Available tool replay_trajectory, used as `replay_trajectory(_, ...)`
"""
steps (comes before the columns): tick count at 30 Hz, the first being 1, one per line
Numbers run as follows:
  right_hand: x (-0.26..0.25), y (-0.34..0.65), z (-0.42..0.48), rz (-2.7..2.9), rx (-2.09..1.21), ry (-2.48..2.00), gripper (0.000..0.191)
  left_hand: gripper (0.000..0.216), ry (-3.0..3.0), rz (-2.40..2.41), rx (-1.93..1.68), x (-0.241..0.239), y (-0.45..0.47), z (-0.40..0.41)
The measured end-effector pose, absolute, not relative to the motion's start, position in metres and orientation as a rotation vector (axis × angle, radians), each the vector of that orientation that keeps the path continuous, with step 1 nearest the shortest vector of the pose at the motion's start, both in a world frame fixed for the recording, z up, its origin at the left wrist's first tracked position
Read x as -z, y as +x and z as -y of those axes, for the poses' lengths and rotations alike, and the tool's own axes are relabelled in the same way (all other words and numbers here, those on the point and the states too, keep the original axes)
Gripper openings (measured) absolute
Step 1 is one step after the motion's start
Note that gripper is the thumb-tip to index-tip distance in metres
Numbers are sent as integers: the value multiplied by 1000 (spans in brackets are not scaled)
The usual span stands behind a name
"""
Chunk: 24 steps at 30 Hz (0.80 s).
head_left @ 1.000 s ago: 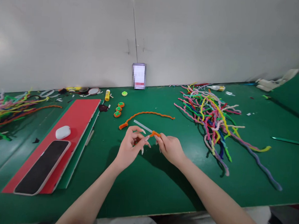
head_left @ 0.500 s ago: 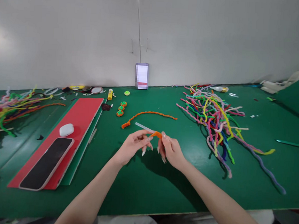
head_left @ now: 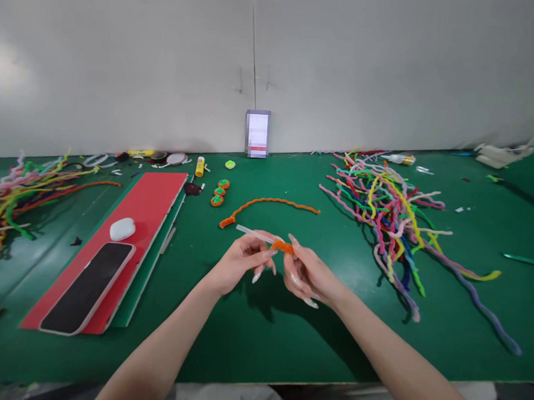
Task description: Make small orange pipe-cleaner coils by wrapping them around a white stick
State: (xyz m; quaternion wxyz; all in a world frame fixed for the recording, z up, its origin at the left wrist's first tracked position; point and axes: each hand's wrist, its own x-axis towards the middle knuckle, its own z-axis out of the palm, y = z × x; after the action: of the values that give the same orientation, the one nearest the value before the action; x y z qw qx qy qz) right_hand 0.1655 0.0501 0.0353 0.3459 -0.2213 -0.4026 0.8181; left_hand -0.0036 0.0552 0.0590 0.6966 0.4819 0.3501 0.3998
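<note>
Head view: L hand fingers pinched shut on clear stick, R hand fingertips closed on orange pipe cleaner wound round it. Just beyond fingers, loose orange strand; multicolour pile well off to R.

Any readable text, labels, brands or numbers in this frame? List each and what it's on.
None readable.
Card at the back: blurred out, only a red band shows.
Yellow glue stick: label too small.
Bottle behind the pipe-cleaner pile: too small.
Phone on the red board: screen dark.
No marks on the clear stick in the left hand or the orange pipe cleaner in the right hand.
</note>
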Motion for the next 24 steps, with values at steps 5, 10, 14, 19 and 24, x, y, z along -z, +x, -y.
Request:
replay_trajectory(5, -33, 167, -49, 936, -2307, -458, 54, 16, 1069, -686, -895, -56, -4, -53)
replay_trajectory(10, -33, 167, -49, 807, -2490, -357, 57, 14, 1075, -667, -883, -52, -7, -52)
replay_trajectory(14, -34, 167, -50, 776, -2582, -413, 62, 16, 1118, -694, -858, -50, -11, -53)
replay_trajectory(19, -32, 169, -50, 833, -2559, -359, 58, 15, 1154, -664, -879, -51, -11, -53)
replay_trajectory(24, -28, 169, -53, 859, -2474, -335, 53, 16, 1106, -715, -891, -52, -6, -53)
